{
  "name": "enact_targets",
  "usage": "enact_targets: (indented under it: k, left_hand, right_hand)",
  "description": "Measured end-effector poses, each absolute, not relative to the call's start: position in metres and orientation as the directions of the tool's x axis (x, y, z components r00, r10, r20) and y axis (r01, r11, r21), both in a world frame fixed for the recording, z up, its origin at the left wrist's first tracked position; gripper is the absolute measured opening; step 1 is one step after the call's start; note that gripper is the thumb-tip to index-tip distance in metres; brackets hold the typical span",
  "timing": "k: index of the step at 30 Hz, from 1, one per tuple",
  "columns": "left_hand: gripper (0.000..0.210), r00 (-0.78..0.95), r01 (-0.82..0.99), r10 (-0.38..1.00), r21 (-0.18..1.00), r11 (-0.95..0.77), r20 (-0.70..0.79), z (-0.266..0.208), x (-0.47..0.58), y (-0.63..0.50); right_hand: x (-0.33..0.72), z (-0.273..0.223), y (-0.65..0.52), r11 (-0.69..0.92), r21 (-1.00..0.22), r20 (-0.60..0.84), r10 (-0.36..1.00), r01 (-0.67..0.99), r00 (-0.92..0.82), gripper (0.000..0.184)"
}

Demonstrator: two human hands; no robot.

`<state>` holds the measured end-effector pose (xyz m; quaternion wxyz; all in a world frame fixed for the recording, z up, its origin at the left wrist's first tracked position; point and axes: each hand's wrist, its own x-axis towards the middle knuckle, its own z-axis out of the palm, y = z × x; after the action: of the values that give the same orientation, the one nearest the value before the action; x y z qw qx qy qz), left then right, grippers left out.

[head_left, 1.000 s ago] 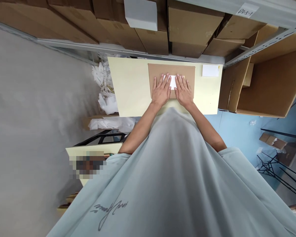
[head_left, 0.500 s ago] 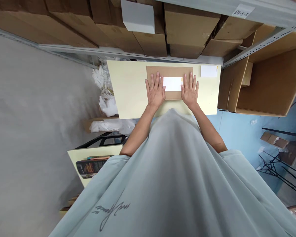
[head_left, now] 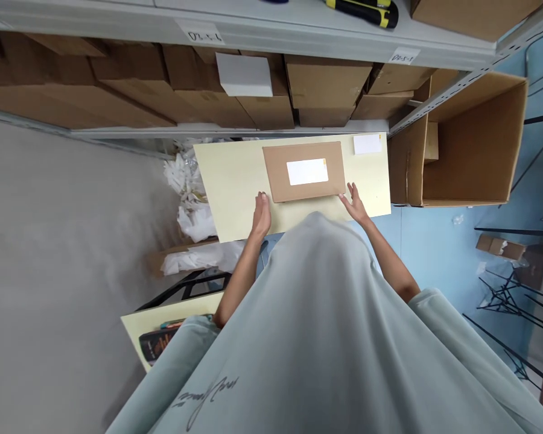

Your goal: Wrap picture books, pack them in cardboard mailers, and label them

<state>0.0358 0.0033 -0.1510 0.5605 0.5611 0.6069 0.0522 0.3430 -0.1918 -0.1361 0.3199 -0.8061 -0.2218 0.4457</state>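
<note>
A flat brown cardboard box [head_left: 303,194] lies slightly tilted on a pale yellow board [head_left: 235,199]. On its top face is a white label [head_left: 308,172] with a small orange mark in one corner. Just off the box's near left corner is my left hand [head_left: 261,218], turned on edge with its fingers stretched and holding nothing. My right hand [head_left: 356,208] has its fingers apart; its thumb is at the near right corner of the box, and whether it touches is hard to tell. A second white label [head_left: 367,144] rests at the board's far right corner.
Shelving with several cardboard boxes [head_left: 328,75] runs behind the board. A yellow-and-black tool [head_left: 366,11] lies on the upper shelf. To the right stands a large open carton [head_left: 473,144]. Crumpled white plastic [head_left: 194,217] is left of the board, above a dark book [head_left: 156,345] on another panel.
Both hands have come off the box's top and drawn back toward me, to its near corners. The box has turned slightly. The view has shifted, showing more of the upper shelf.
</note>
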Motion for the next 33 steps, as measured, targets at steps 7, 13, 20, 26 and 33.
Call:
enact_targets:
  k: [7,13,20,26,33]
  left_hand:
    - [0.125,0.303,0.402,0.829,0.851,0.337,-0.471,-0.115,0.05,-0.01]
    - [0.098,0.412,0.267,0.858,0.941,0.206,-0.305,-0.073,0.06,0.001]
    - [0.069,0.482,0.295,0.818,0.938,0.184,-0.312,-0.063,0.098,-0.009]
    - [0.05,0.48,0.323,0.84,0.941,0.099,-0.253,-0.039,0.152,-0.036]
    - [0.045,0.434,0.388,0.886,0.922,-0.021,-0.162,0.011,0.283,-0.109]
  right_hand:
    - [0.329,-0.099,-0.172,-0.58,-0.813,-0.457,0.69,0.05,0.561,0.13]
    - [0.328,-0.04,-0.2,-0.463,-0.885,-0.367,0.62,-0.055,0.694,0.119]
    - [0.331,-0.029,-0.238,-0.417,-0.899,-0.366,0.542,-0.136,0.756,0.114]
    - [0.383,-0.032,-0.275,-0.379,-0.915,-0.341,0.538,-0.14,0.771,0.11]
    - [0.508,-0.023,-0.338,-0.334,-0.937,-0.276,0.543,-0.097,0.793,0.105]
